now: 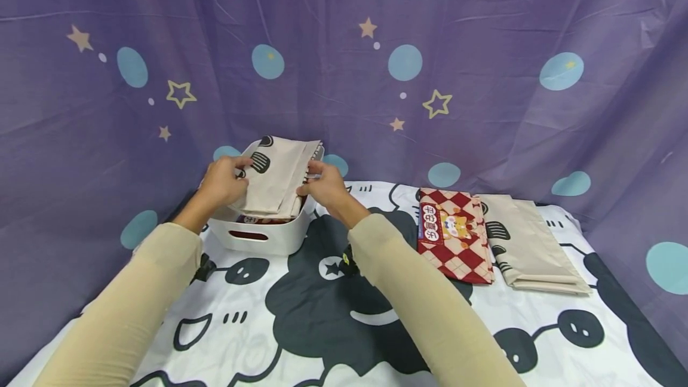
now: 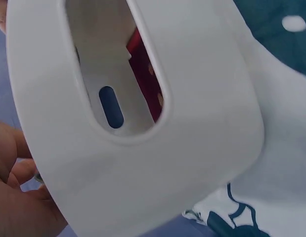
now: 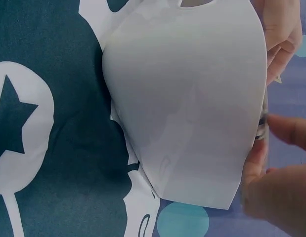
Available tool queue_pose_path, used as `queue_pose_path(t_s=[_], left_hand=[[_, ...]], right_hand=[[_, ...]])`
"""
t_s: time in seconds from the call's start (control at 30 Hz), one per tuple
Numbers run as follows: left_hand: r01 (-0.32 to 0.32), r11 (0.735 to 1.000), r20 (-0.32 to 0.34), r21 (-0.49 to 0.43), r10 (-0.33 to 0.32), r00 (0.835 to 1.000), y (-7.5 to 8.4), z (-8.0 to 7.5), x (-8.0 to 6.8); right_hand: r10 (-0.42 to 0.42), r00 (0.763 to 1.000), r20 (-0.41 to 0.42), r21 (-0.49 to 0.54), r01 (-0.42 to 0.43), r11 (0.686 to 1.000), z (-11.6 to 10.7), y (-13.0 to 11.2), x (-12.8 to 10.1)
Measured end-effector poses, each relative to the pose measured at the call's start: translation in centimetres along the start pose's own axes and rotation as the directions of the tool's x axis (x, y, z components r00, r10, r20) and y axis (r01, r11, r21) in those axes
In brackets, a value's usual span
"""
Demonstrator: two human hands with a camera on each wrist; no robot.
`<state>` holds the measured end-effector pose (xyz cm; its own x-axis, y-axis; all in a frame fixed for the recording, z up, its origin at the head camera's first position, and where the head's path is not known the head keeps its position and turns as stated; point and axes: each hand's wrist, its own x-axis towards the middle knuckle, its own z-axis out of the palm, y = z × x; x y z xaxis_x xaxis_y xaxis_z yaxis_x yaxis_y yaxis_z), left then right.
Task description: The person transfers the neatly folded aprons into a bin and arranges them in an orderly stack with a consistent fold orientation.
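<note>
A folded beige cloth [image 1: 277,175] with black prints lies tilted over a white basket [image 1: 269,237] at the back left of the table. My left hand [image 1: 221,184] grips its left edge, thumb on top. My right hand [image 1: 325,186] pinches its right edge. A red patterned cloth shows under it inside the basket. In the left wrist view the basket's white wall [image 2: 192,148] with its handle slot fills the frame, and red cloth [image 2: 145,79] shows through the slot. The right wrist view shows the basket's outer wall [image 3: 192,108] and my right hand's fingers [image 3: 286,128] beside it.
A folded red checked cloth [image 1: 454,235] and a folded beige cloth [image 1: 529,243] lie side by side at the right. The table wears a white sheet [image 1: 322,315] with black cartoon shapes. A purple star-print curtain [image 1: 484,76] hangs close behind.
</note>
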<state>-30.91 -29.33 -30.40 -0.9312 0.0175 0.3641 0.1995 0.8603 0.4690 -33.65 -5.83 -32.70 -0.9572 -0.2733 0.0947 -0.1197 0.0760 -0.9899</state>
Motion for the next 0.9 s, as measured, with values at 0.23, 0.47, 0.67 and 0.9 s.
queue_pose_path(t_s=[0.23,0.47,0.67,0.9], left_hand=[[-0.09,0.994,-0.026,0.057,0.092,0.995,-0.9,0.2,-0.1],[-0.065,0.997,-0.007,0.037,0.065,0.998,-0.3,0.4,-0.3],[-0.083,0.996,-0.004,0.02,0.083,0.997,0.4,0.8,-0.2],[-0.1,0.995,0.001,0.004,0.1,0.995,1.2,1.5,-0.1]], right_hand=[[-0.038,0.998,-0.054,-0.041,0.036,0.999,-0.4,0.0,0.1],[-0.07,0.996,-0.049,-0.033,0.069,0.997,-0.7,0.0,-0.1],[-0.087,0.995,-0.053,0.011,0.088,0.996,-1.1,-0.2,-0.3],[-0.101,0.992,-0.071,0.002,0.101,0.995,-2.1,-0.1,-0.5]])
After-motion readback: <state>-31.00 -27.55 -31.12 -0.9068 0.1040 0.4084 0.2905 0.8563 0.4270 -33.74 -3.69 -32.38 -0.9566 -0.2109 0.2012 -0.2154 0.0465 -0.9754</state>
